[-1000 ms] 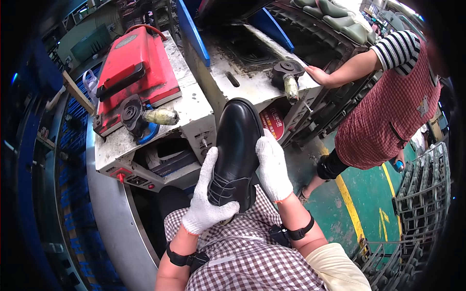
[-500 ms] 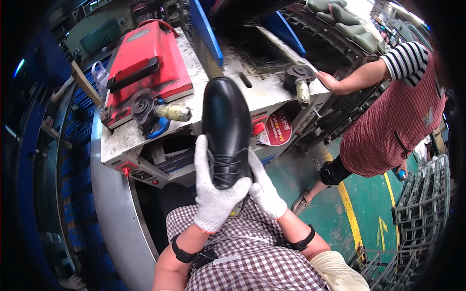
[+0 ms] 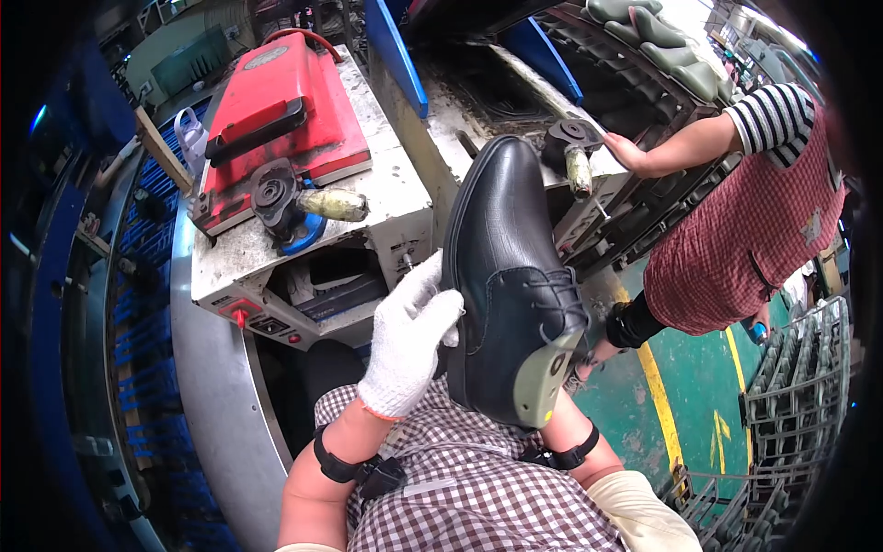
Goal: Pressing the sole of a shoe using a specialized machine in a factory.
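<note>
A black leather lace-up shoe [image 3: 510, 276] on a grey-green last is held up in front of me, toe pointing away, tilted onto its side. My left hand [image 3: 411, 340], in a white cotton glove, grips the shoe's left side near the heel. My right hand is hidden behind the shoe; only its forearm with a black wrist strap [image 3: 572, 442] shows, so it seems to support the shoe from below.
A worn white machine housing [image 3: 303, 248] with a red clamp unit [image 3: 276, 110] stands ahead. Another person in a red checked apron [image 3: 745, 230] stands at right, hand on a second station [image 3: 575, 147]. Grey racks [image 3: 791, 386] stand on the green floor.
The shoe has rolled from upright onto its side and shifted right. My left hand slid to its left edge, and my right hand went out of sight behind it.
</note>
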A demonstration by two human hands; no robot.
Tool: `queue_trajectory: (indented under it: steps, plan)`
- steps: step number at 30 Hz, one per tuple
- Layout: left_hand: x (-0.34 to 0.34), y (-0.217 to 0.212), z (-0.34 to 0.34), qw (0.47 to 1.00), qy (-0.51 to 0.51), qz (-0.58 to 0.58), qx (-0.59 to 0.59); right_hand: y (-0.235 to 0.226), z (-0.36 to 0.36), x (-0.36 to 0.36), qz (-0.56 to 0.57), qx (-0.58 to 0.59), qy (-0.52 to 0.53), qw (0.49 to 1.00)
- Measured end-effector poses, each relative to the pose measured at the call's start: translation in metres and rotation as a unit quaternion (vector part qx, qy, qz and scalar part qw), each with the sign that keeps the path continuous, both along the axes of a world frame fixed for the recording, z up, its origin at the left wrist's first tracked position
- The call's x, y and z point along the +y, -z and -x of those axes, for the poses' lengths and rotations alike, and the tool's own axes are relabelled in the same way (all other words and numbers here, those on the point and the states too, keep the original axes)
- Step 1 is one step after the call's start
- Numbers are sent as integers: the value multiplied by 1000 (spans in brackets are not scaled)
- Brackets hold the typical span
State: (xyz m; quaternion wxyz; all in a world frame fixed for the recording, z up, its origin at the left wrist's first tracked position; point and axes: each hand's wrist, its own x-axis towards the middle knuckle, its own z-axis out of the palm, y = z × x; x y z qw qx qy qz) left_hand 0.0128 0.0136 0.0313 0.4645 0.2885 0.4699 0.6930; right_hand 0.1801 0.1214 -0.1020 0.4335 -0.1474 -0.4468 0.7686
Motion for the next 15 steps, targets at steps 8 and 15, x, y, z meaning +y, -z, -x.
queue_trajectory:
  steps: [8,15]
  plan:
    - [18,0,5,997,13,-33,-72,-57,-17,-16,-61,-1,58,996]
    - [8,-6,2,999,21,-41,16,-74,-10,-14,53,-28,-50,997]
